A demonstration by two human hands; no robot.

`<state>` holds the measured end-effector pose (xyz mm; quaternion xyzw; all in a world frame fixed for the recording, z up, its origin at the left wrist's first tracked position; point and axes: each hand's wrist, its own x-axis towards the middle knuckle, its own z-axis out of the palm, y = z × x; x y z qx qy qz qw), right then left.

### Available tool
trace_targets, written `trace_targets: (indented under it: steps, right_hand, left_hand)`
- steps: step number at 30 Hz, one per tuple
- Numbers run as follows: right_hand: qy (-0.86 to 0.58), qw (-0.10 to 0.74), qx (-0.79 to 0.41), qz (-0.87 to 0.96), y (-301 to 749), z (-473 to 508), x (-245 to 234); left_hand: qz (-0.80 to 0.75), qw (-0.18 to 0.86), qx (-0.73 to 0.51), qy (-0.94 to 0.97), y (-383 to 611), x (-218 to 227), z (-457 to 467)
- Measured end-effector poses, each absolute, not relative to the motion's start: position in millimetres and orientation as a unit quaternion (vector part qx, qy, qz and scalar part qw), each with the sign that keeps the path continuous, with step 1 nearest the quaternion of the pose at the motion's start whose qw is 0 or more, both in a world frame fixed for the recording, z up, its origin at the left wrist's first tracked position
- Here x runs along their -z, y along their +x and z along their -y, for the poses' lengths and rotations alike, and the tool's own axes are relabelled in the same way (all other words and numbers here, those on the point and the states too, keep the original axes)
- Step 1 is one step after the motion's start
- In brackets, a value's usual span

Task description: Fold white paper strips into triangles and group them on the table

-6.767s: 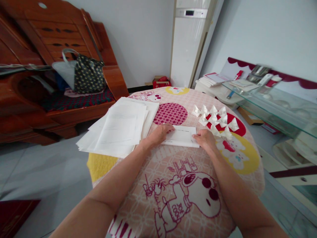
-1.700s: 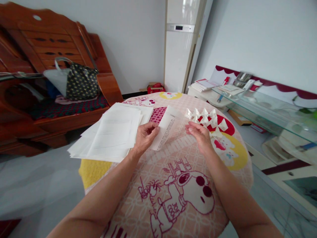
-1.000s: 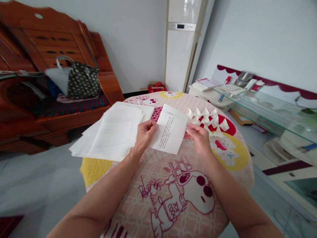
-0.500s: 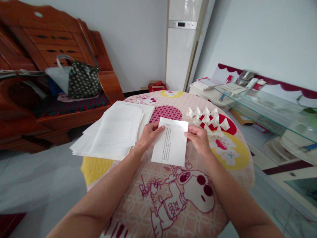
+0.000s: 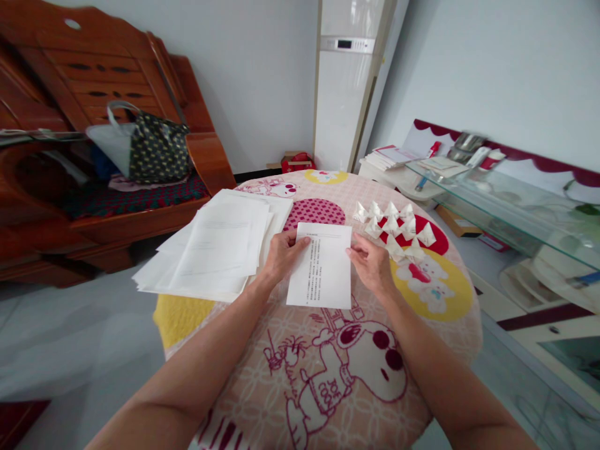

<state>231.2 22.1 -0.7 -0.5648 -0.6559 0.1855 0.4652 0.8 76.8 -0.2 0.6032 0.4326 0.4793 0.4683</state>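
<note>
**Desk:** Where is the paper lying right now?

**Operator:** I'm seeing the sheet (image 5: 320, 270) lying printed side up on the counter (image 5: 328, 387), its long side pointing toward me, on the cartoon-dog cloth. It is sitting between the paper stack (image 5: 218, 247) on my left and the cluster of small folded pieces (image 5: 398, 226) on my right. It is near both, and I'm not seeing it touch either.

**Desk:** And what are the hands doing?

**Operator:** The left grip (image 5: 282, 255) is closing lightly on the sheet's upper left edge, with the thumb lying across the printed face. The right grip (image 5: 371, 265) is pinching the upper right edge with its fingers curled. Both are nearly closed, with only that paper in them. I'm not able to tell whether any fingers are reaching under the sheet.

**Desk:** How are you judging the handling?

**Operator:** I'm thinking the two grips are working best level with each other on opposite edges, so the sheet is lying square to me. I'm favouring light pressure, since the paper is thin and the cloth beneath is looking soft enough to let it buckle. I'm also minding the right wrist beside those folded pieces. The left forearm needs watching too, because the stack is overhanging the counter's edge and looks easy to nudge.
</note>
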Motion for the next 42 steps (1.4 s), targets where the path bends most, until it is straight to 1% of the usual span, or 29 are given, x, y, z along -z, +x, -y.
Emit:
trace_targets:
  steps: [13, 16, 21, 23, 25, 31, 38, 42]
  right_hand:
    - [-0.622, 0.358, -0.05, 0.695, 221, -18, -3]
    - [-0.615, 0.371, -0.049, 0.695, 221, -17, -4]
    - [-0.582, 0.418, -0.13, 0.685, 228, -20, -2]
    - [-0.588, 0.42, -0.141, 0.677, 230, -21, -1]
    - [-0.602, 0.399, -0.135, 0.679, 230, -21, 0]
    - [-0.608, 0.296, -0.105, 0.729, 221, -14, -4]
    - [-0.612, 0.233, -0.032, 0.755, 215, -11, -9]
    - [-0.616, 0.218, -0.027, 0.756, 212, -11, -9]
  left_hand:
    - [-0.444, 0.459, -0.471, 0.608, 0, -3, -76]
    - [-0.441, 0.468, -0.475, 0.601, 0, -2, -76]
    - [-0.453, 0.469, -0.485, 0.582, -2, 5, -80]
    - [-0.454, 0.473, -0.494, 0.571, -3, 8, -82]
    - [-0.452, 0.478, -0.506, 0.558, -3, 10, -84]
    - [-0.454, 0.467, -0.531, 0.542, -4, 14, -86]
    - [-0.463, 0.454, -0.527, 0.549, -7, 18, -89]
    - [-0.465, 0.458, -0.526, 0.545, -6, 16, -87]
